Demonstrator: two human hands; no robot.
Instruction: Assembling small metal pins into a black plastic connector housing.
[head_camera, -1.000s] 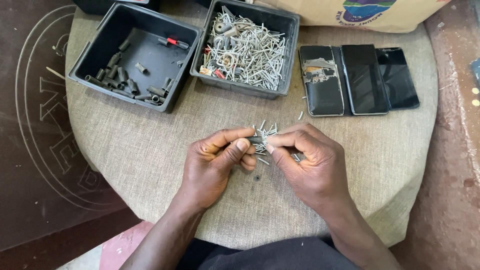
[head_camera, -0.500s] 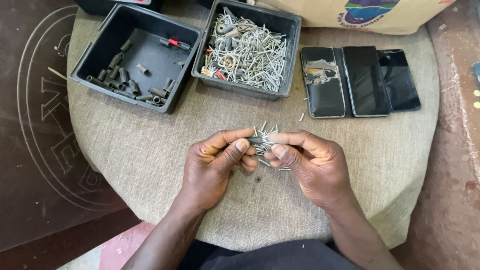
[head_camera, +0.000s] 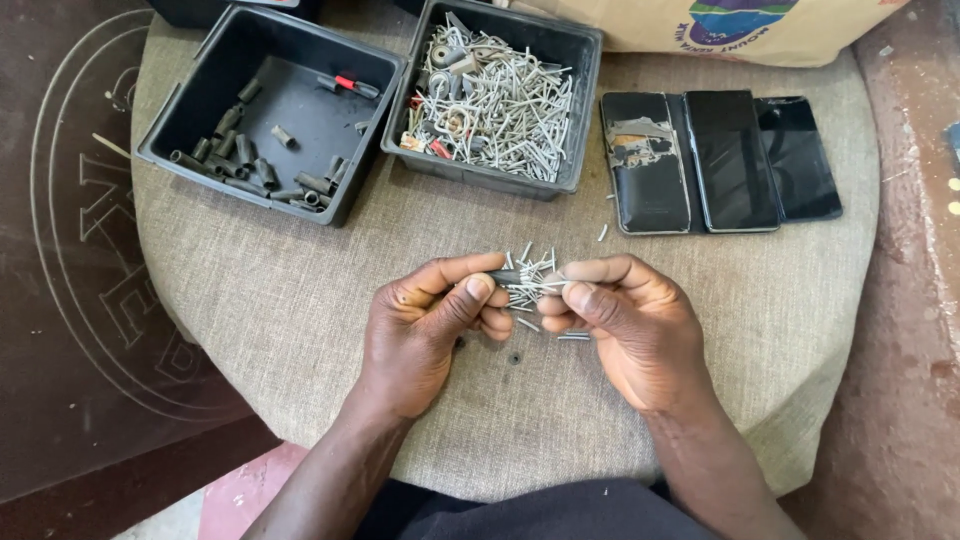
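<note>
Your right hand (head_camera: 630, 325) shifted closer; both hands pinch light, stiff, slippery pins (head_camera: 528, 282), left hand (head_camera: 425, 330) gripping mid-bundle

Dull grey metal pins (head_camera: 527, 283) are lying over coarse woven cloth (head_camera: 250, 290); matt black plastic trays (head_camera: 160, 150) and glossy phones (head_camera: 735, 160) are sitting beside worn leather (head_camera: 645, 165).

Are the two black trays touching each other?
Apart. The head view shows a strip of cloth between the left tray and the right tray.
</note>
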